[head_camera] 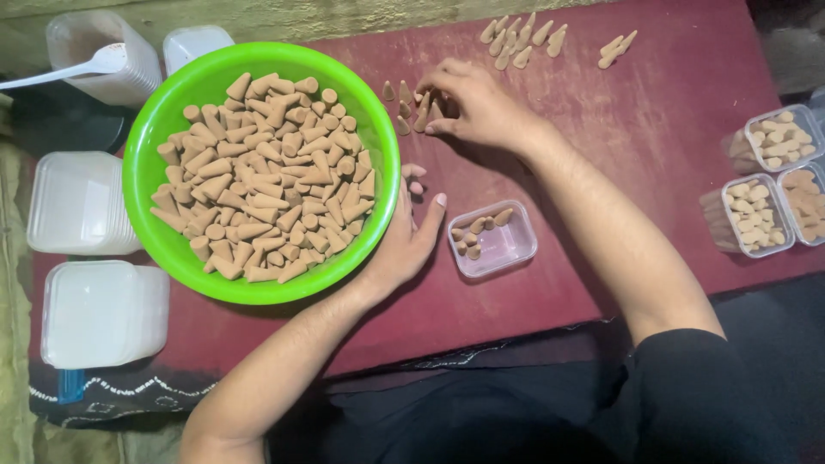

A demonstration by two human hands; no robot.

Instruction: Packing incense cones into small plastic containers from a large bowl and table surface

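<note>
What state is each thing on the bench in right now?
Green bowl: heaped with tan cones, steadied by the left hand.
Small clear box: open, a few cones inside.
Cones by the right hand: standing upright in a cluster, fingers on them.
Far cones: lying loose.
Three boxes at right: filled.
Stacked white containers: nested.

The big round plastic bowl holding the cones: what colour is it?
Bright green round plastic bowl, seen in the head view; tan cone-shaped pieces fill it.
</note>
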